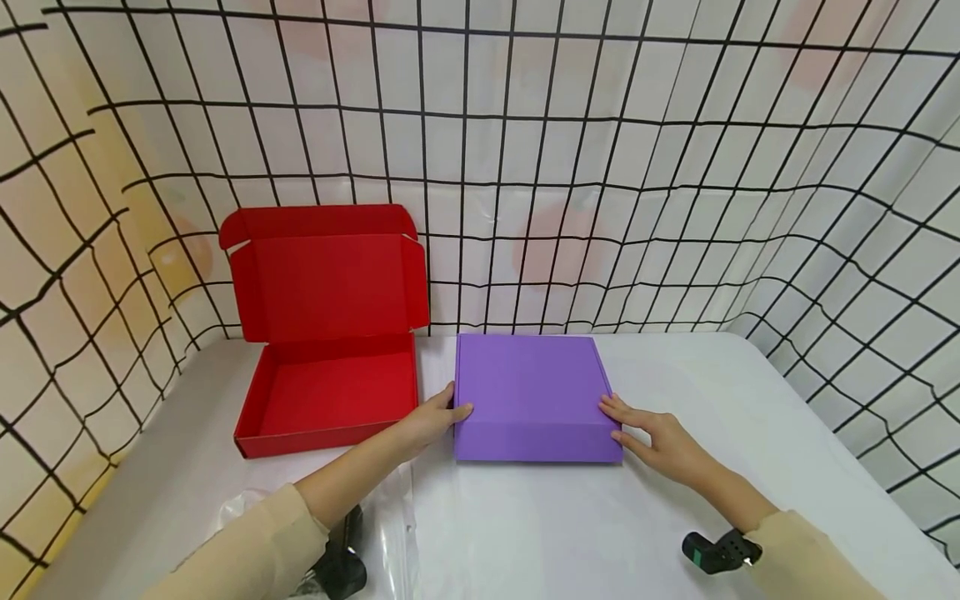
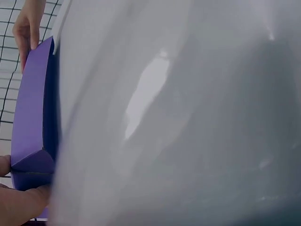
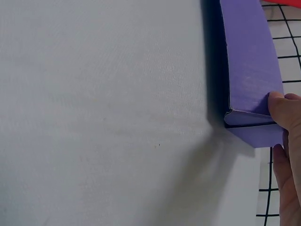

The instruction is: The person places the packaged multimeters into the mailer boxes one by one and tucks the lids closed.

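A closed purple cardboard box (image 1: 528,383) lies flat on the white table, its front edge facing me. At its left side, my left hand (image 1: 431,423) holds the edge, thumb on the lid and the other fingers along the side wall. The right hand (image 1: 660,442) grips the box's right side near the front corner. In the right wrist view, the thumb (image 3: 282,110) presses on the purple surface beside that corner, with fingers partly hidden behind it. To the left stands a red cardboard box (image 1: 337,387), its lid raised upright and nothing inside.
A clear plastic bag (image 1: 397,533) lies at the front left, partly under the left forearm. Black wire grid panels (image 1: 525,183) enclose the table (image 1: 675,367) at the back and sides. Black cameras are strapped to both wrists.
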`<move>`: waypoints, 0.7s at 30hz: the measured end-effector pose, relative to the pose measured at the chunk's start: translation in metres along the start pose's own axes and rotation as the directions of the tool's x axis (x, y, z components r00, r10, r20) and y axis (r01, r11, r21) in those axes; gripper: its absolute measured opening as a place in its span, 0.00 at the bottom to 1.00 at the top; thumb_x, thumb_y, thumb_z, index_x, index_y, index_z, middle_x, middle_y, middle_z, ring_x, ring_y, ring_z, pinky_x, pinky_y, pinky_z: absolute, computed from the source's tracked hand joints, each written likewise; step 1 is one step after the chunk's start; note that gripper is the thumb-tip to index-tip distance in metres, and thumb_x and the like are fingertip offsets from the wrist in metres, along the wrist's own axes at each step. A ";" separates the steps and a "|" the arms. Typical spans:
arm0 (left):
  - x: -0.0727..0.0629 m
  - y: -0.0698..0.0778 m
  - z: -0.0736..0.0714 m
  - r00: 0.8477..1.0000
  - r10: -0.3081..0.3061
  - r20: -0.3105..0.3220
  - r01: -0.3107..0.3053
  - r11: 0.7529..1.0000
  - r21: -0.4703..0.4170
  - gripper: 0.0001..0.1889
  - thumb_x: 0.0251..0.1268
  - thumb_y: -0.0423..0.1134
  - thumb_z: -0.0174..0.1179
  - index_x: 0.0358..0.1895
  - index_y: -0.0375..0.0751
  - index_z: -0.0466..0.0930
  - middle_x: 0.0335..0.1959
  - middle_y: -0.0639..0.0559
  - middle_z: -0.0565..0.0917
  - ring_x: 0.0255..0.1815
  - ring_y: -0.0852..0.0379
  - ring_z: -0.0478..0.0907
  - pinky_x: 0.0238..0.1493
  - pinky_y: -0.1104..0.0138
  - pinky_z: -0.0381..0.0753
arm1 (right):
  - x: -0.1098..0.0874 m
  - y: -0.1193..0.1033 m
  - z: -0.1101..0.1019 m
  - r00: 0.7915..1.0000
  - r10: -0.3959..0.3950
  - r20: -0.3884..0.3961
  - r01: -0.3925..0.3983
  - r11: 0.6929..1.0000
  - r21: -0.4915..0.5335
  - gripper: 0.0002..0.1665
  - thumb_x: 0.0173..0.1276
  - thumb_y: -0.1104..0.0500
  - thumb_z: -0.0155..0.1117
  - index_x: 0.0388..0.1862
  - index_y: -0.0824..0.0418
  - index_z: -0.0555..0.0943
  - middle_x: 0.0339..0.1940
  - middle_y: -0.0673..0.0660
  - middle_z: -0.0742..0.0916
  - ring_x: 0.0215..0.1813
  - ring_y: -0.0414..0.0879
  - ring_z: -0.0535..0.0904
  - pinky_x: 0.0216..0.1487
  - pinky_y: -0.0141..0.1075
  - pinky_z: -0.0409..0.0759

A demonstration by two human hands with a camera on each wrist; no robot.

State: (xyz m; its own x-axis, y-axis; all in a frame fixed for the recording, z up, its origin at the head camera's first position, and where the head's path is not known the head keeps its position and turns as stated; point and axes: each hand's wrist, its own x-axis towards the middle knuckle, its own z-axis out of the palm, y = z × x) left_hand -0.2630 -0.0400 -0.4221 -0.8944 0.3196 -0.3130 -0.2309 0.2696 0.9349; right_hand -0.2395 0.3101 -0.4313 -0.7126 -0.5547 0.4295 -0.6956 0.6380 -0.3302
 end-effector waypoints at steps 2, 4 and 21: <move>0.000 0.000 0.000 1.000 0.007 0.008 -0.007 1.000 -0.005 0.37 0.68 0.39 0.50 0.72 0.33 0.38 0.73 0.37 0.44 0.73 0.40 0.39 0.69 0.48 0.46 | 0.000 0.000 0.000 1.000 0.000 -0.008 0.000 1.000 0.000 0.28 0.54 0.69 0.67 0.56 0.67 0.76 0.57 0.65 0.78 0.59 0.56 0.72 0.58 0.14 0.56; 0.000 0.000 0.000 1.000 0.009 0.011 -0.009 1.000 -0.006 0.37 0.68 0.39 0.50 0.72 0.32 0.38 0.73 0.37 0.44 0.73 0.40 0.39 0.70 0.48 0.46 | -0.001 0.001 0.000 1.000 -0.004 -0.013 0.004 1.000 -0.001 0.27 0.55 0.69 0.67 0.56 0.67 0.76 0.57 0.65 0.78 0.59 0.56 0.73 0.58 0.14 0.56; 0.000 0.000 -0.002 1.000 -0.009 0.022 0.009 1.000 0.022 0.38 0.68 0.40 0.50 0.72 0.35 0.38 0.74 0.38 0.44 0.73 0.39 0.39 0.69 0.47 0.47 | -0.004 0.007 0.005 0.997 -0.026 -0.067 0.026 1.000 -0.009 0.27 0.52 0.68 0.70 0.54 0.65 0.79 0.54 0.63 0.80 0.55 0.55 0.77 0.55 0.14 0.61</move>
State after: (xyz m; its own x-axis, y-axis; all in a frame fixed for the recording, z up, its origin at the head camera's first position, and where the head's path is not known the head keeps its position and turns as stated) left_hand -0.2643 -0.0420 -0.4215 -0.8835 0.3371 -0.3251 -0.2300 0.2924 0.9282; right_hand -0.2424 0.3140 -0.4399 -0.6863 -0.5346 0.4931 -0.7131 0.6280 -0.3117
